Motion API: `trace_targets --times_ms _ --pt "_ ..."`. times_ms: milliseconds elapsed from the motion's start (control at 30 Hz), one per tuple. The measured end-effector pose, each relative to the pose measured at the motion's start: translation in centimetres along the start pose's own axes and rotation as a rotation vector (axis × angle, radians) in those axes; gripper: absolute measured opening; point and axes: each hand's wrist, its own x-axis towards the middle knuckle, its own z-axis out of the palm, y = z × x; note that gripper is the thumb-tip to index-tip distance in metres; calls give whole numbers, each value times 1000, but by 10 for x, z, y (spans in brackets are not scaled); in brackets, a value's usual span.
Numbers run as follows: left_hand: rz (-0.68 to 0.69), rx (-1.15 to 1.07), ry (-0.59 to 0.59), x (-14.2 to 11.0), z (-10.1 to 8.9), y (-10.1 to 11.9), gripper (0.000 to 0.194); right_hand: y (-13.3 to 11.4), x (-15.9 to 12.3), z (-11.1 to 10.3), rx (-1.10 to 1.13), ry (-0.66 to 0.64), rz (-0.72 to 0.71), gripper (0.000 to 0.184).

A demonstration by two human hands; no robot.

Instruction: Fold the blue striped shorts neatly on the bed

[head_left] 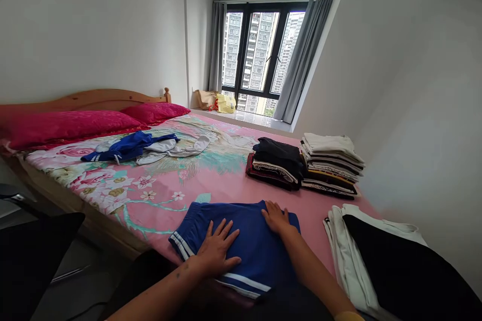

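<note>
Blue shorts (250, 230) with white stripes along the leg hems lie spread on the bed in front of me. My left hand (218, 248) rests flat on the left part of the cloth, its fingers apart. Near the far right edge of the shorts my right hand (276, 216) lies palm down, fingers extended, pressing on the fabric. Neither hand grips anything. The near right corner of the shorts is in shadow and partly hidden.
Behind the shorts stand a dark folded clothes stack (278, 160) and a taller mixed stack (331, 163). White and black garments (357, 256) lie at the right. A crumpled blue and white heap (137, 145) sits near the red pillows (75, 125) on the flowered bed sheet (165, 215).
</note>
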Motion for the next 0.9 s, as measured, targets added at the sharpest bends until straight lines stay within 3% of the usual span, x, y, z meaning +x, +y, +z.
trace_targets --times_ms 67,133,200,267,367,467,600,733,800,900 --pt "-8 -16 10 1 -3 -1 76 8 -1 -1 -14 51 75 55" --pt "-63 -57 53 12 -8 0 60 3 -12 -1 -20 155 51 53" --pt "-93 -106 117 29 -14 0 40 -11 -25 3 -4 258 -51 50" --pt "-55 -113 160 47 -19 -2 33 -25 -34 8 23 281 -193 48" --pt "-29 -25 114 65 -22 -13 42 -26 -33 14 20 139 -257 48" --pt "-77 49 7 66 -17 -30 60 -2 -18 14 -10 61 -60 53" --pt "-80 76 -36 63 -10 -42 67 16 -7 11 -21 106 123 60" --pt "-112 82 -47 67 -9 -37 67 -10 -20 19 -41 214 4 58" --pt "-99 94 -39 67 -11 -39 66 -17 -29 27 -38 186 -103 58" --pt "-75 123 -14 59 -16 -55 68 0 -39 37 -57 126 -64 63"
